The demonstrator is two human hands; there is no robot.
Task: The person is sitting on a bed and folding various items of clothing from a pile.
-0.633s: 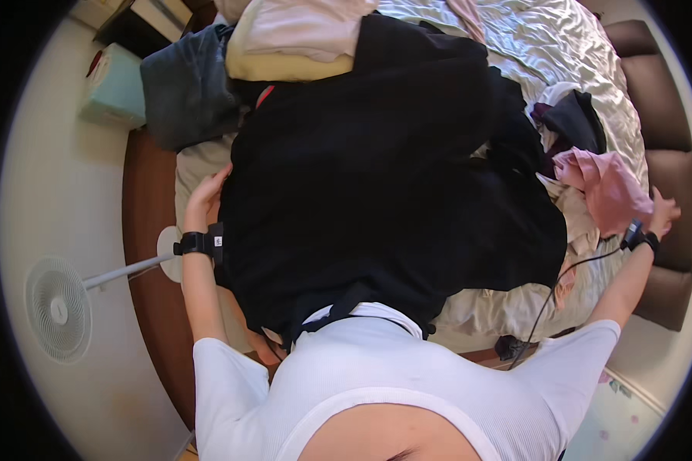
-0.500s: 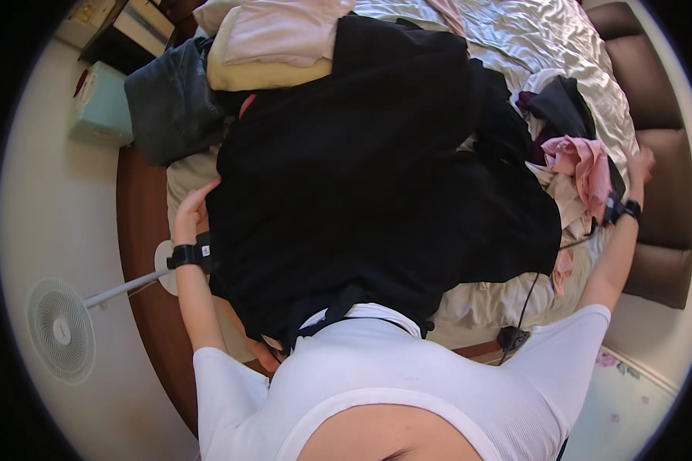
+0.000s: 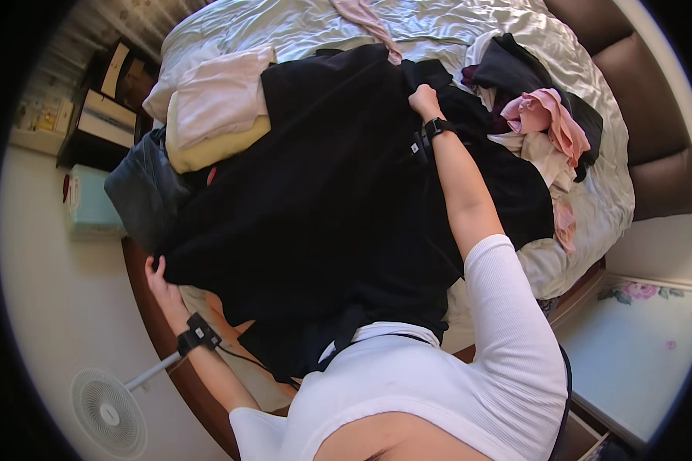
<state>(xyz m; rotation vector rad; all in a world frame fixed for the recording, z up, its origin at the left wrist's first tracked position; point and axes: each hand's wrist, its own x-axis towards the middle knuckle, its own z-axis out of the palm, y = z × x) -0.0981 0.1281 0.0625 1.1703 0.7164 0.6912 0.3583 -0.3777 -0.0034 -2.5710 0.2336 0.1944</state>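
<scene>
While black garment (image 3: pixel 323 200) spreads, left hand (image 3: pixel 159 278) fingers hidden, right hand (image 3: pixel 424 100) gripping.

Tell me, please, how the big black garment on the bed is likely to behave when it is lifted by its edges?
Probably floppy: the black garment sags between the left hand and right hand. Its spread suggests some weight. It will likely drag over the pale bedcover.

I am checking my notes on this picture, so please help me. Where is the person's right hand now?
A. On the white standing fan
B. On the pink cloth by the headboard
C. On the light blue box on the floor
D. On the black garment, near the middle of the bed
D: the right hand grips a fold of the large black garment spread over the bed; the pink cloth lies apart from it.
</scene>
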